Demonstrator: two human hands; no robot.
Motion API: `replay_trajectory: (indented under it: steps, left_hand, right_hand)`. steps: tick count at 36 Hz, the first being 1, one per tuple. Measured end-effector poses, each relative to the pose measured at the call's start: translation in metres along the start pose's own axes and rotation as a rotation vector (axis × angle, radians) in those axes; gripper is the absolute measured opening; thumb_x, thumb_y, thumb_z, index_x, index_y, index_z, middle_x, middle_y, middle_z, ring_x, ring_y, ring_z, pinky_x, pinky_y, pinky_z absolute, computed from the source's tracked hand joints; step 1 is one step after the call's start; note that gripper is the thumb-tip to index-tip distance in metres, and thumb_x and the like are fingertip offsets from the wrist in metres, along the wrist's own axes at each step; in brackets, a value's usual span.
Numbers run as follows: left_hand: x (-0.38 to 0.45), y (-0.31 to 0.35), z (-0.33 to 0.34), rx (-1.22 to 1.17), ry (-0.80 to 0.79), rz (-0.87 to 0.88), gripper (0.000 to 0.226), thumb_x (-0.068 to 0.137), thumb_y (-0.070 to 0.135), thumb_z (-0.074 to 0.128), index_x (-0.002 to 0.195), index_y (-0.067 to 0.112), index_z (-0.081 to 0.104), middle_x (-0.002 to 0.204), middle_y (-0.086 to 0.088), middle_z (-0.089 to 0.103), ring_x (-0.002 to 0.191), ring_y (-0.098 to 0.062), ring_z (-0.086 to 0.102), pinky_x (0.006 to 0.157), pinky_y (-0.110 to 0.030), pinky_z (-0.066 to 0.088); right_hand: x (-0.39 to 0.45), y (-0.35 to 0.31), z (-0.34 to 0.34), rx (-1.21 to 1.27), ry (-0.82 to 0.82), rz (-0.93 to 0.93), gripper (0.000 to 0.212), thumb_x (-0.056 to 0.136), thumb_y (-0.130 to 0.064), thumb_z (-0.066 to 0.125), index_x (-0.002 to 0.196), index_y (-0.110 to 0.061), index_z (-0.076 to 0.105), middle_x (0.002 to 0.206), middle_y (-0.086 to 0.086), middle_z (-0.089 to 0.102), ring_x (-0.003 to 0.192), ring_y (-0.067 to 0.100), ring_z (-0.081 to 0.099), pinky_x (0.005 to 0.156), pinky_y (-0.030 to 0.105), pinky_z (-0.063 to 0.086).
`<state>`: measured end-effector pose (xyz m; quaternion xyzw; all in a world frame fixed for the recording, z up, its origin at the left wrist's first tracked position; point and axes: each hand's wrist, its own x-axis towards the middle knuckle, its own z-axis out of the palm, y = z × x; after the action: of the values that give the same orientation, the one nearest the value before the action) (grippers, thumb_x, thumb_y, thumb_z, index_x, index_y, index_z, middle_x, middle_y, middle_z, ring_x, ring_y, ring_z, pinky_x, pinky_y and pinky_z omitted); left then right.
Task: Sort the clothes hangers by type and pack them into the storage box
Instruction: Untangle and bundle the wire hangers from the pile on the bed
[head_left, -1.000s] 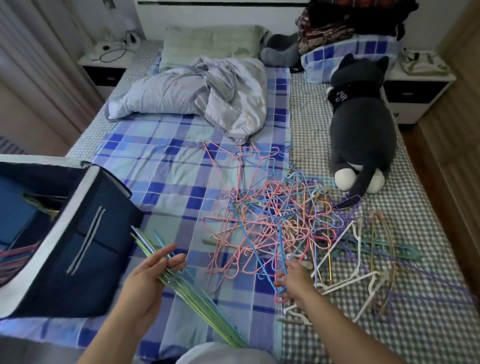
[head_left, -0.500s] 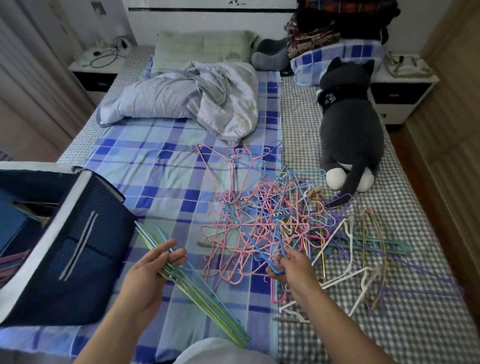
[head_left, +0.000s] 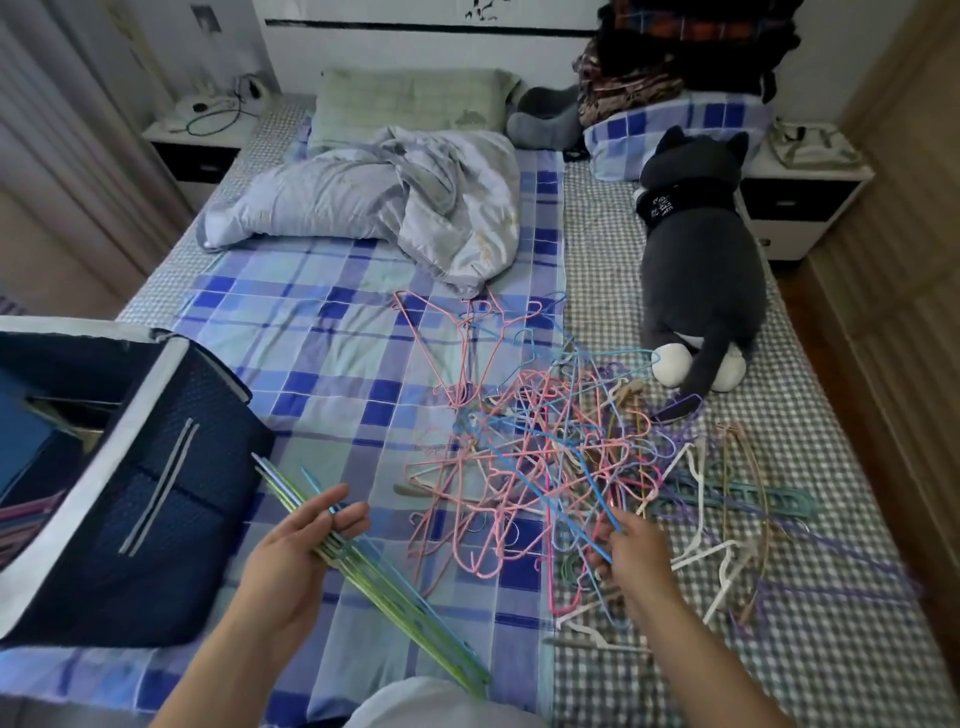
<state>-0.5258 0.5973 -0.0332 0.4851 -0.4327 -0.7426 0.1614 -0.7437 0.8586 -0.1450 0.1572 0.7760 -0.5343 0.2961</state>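
Observation:
A tangled heap of thin wire hangers (head_left: 540, 447), mostly pink with blue and purple ones, lies on the bed. White plastic hangers (head_left: 722, 558) and a teal bar hanger (head_left: 748, 493) lie at its right. My left hand (head_left: 296, 561) holds a stacked bundle of green and blue hangers (head_left: 395, 587) against the palm, fingers nearly straight. My right hand (head_left: 631, 556) pinches a blue wire hanger (head_left: 535, 483) at the near edge of the heap. The dark blue fabric storage box (head_left: 130, 499) stands open at the left, with a few hangers inside at its left edge.
A crumpled grey duvet (head_left: 384, 202) and a green pillow (head_left: 410, 106) lie at the head of the bed. A grey plush cat (head_left: 701, 270) lies along the right side. Nightstands (head_left: 800, 192) flank the bed.
My right hand has drawn the blue wire hanger slightly toward me and to the right, lifting it in the heap. The left hand keeps its bundle in place.

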Motion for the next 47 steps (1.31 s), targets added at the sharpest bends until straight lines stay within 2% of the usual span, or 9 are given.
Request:
replay_trajectory:
  steps: [4,8,17,22,26,33,41,44,47]
  left_hand:
    - [-0.001,-0.001,-0.002,-0.017,0.001,-0.007,0.029,0.105,0.000,0.040,0.119,0.005,0.065,0.094,-0.015,0.075,0.081,-0.022,0.073,0.096,-0.038,0.049]
    - [0.002,-0.003,-0.003,-0.053,0.010,-0.016,0.027,0.105,0.000,0.042,0.120,0.004,0.065,0.090,-0.015,0.075,0.077,-0.020,0.074,0.091,-0.036,0.051]
    - [0.006,-0.008,0.001,-0.043,-0.003,-0.015,0.028,0.104,-0.001,0.042,0.124,0.001,0.062,0.093,-0.017,0.073,0.087,-0.029,0.069,0.102,-0.046,0.048]
    - [0.006,-0.006,-0.001,-0.052,0.001,-0.008,0.029,0.105,0.001,0.041,0.123,0.004,0.064,0.097,-0.017,0.075,0.089,-0.028,0.071,0.094,-0.042,0.052]
    - [0.008,-0.007,-0.003,-0.059,0.003,-0.008,0.029,0.105,0.000,0.041,0.121,0.004,0.064,0.092,-0.014,0.076,0.083,-0.024,0.073,0.095,-0.041,0.051]
    - [0.013,-0.015,-0.001,-0.008,-0.004,-0.021,0.030,0.106,0.002,0.041,0.124,0.006,0.064,0.095,-0.014,0.076,0.092,-0.028,0.071,0.098,-0.045,0.049]
    - [0.014,-0.015,-0.006,-0.004,-0.012,-0.022,0.032,0.106,0.004,0.040,0.123,0.009,0.066,0.102,-0.016,0.075,0.091,-0.025,0.071,0.088,-0.040,0.050]
    - [0.013,-0.016,-0.006,0.007,-0.012,-0.023,0.031,0.106,0.004,0.040,0.124,0.008,0.065,0.097,-0.013,0.076,0.087,-0.023,0.072,0.086,-0.038,0.050]
    - [0.010,-0.015,-0.004,0.024,-0.014,-0.014,0.031,0.107,0.004,0.040,0.124,0.008,0.065,0.095,-0.012,0.076,0.086,-0.024,0.072,0.090,-0.040,0.048]
  right_hand:
    - [0.003,-0.003,0.007,-0.173,0.046,-0.088,0.036,0.097,0.008,0.036,0.115,-0.008,0.062,0.092,0.012,0.064,0.055,0.024,0.058,0.052,0.042,0.051]
    - [-0.004,-0.019,0.012,-0.265,0.024,-0.196,0.046,0.100,0.004,0.042,0.140,-0.014,0.055,0.091,-0.001,0.063,0.058,0.021,0.060,0.043,0.029,0.046]
    - [-0.015,-0.021,0.017,-0.364,-0.038,-0.174,0.044,0.099,0.005,0.040,0.136,-0.015,0.056,0.099,0.003,0.065,0.060,0.024,0.065,0.041,0.025,0.048]
    - [-0.007,-0.040,0.004,-0.030,0.060,-0.143,0.030,0.100,0.005,0.041,0.115,-0.007,0.064,0.091,0.011,0.066,0.043,0.021,0.055,0.044,0.031,0.048]
    - [0.000,-0.055,-0.017,0.292,0.065,-0.049,0.024,0.103,0.006,0.039,0.111,0.000,0.060,0.084,0.017,0.056,0.040,0.012,0.041,0.034,0.019,0.037]
    - [-0.001,-0.046,-0.013,-0.031,0.204,-0.068,0.034,0.094,0.017,0.042,0.111,-0.001,0.065,0.093,0.018,0.063,0.040,0.012,0.055,0.030,0.015,0.035]
    - [-0.009,-0.016,-0.001,-0.245,0.150,-0.094,0.044,0.096,0.006,0.042,0.135,-0.005,0.059,0.085,0.004,0.068,0.069,0.035,0.069,0.050,0.036,0.051]
    - [-0.021,-0.017,0.004,-0.251,0.117,-0.133,0.044,0.099,0.007,0.040,0.136,-0.006,0.058,0.083,-0.001,0.065,0.064,0.029,0.063,0.043,0.030,0.044]
    - [-0.032,-0.019,0.007,-0.277,0.063,-0.280,0.037,0.103,-0.001,0.042,0.133,-0.011,0.061,0.088,-0.001,0.067,0.063,0.025,0.060,0.056,0.046,0.054]
